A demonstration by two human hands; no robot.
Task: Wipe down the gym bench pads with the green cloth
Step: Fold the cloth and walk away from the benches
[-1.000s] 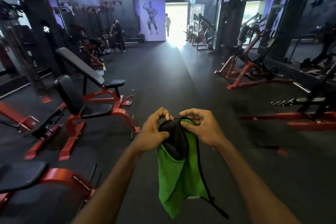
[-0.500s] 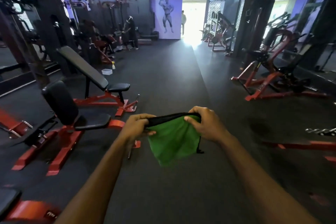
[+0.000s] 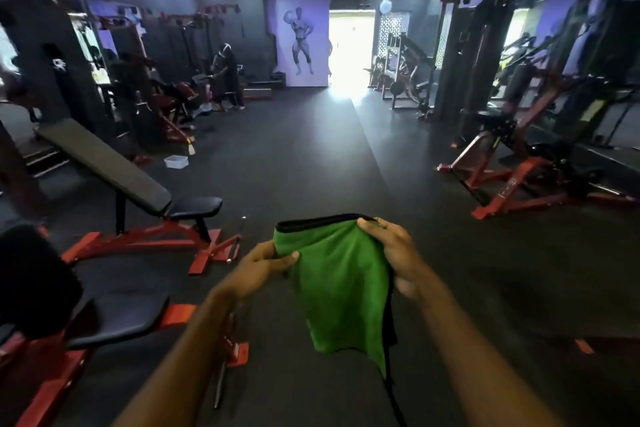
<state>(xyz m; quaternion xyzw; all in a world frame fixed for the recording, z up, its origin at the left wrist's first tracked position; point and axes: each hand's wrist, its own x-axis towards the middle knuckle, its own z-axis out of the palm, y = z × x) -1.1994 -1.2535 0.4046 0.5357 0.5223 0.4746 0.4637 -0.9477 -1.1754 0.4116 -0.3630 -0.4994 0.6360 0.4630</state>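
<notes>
Black padding is showing at the far left, where the nearest bench's backrest pad is rising beside its seat pad on a red frame. Just behind it, an incline bench is sitting with its long back pad tilted up and its small seat level, also on red legs. A white tub is lying on the dark floor beyond that bench. In front of the person, the left hand is pinching the left edge of the green cloth, thumb on top. The cloth is hanging in the air between both hands, well apart from either bench, its black hem stretched across the top and a black cord trailing below. The right hand is gripping the cloth's upper right corner with curled fingers. Farther right, a red-framed weight machine is standing by the wall.
</notes>
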